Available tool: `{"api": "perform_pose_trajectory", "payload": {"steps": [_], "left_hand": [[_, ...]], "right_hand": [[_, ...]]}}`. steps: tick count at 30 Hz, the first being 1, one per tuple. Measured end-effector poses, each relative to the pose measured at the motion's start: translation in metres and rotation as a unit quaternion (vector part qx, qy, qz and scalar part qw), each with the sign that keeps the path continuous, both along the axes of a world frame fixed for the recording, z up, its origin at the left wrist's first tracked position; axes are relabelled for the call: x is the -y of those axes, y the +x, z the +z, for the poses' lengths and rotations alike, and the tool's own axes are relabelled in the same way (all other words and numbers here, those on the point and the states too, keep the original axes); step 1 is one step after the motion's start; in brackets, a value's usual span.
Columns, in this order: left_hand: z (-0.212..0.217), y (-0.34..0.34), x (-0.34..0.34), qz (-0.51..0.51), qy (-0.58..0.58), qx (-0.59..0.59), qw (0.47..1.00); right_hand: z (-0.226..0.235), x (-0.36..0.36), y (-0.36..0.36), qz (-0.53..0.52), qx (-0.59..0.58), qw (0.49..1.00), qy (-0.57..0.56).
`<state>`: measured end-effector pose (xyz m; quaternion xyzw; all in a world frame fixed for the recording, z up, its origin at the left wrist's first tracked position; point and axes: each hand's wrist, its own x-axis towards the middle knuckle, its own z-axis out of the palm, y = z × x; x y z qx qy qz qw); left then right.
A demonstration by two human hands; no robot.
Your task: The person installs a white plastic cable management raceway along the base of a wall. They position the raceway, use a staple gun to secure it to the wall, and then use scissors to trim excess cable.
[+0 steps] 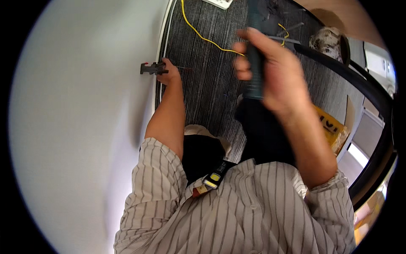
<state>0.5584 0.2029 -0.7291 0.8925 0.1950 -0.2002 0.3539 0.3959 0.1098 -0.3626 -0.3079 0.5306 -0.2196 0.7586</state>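
Observation:
My right hand point(281, 70) is raised near the middle, fingers wrapped round a dark green ribbed handle point(255, 78). The handle stretches up past the top edge, so the tool's head cannot be made out. Farther left and lower down, my left hand point(169, 73) is closed at the base of the pale wall point(84, 84). It holds a small dark grey clamp-like piece point(149, 68) with a red spot, which overlaps the wall. A thin reddish rod shows on the other side of that hand; whether it belongs to the same piece I cannot tell.
A yellow cord point(203, 37) runs across the dark striped carpet point(207, 80). At the top lies part of a white device point(220, 3). On the right are a black curved tube point(338, 67), a yellow package point(332, 125) and a mottled bag point(327, 42). A small light point(214, 178) hangs at my waist.

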Motion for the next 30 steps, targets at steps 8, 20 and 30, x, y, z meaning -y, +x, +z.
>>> {"api": "perform_pose_trajectory", "payload": {"steps": [8,20,30], "left_hand": [[0.042,-0.01,0.018,-0.035,-0.079,0.045,0.995],[0.045,-0.01,0.009,-0.032,-0.075,0.026,0.996],[0.038,-0.006,0.006,-0.054,0.005,0.033,0.998]], "right_hand": [[-0.198,-0.142,0.002,-0.063,-0.317,0.936,0.138],[-0.236,-0.149,0.017,-0.196,-0.156,0.932,0.262],[-0.232,-0.141,-0.002,-0.411,-0.025,0.865,0.285]]}}
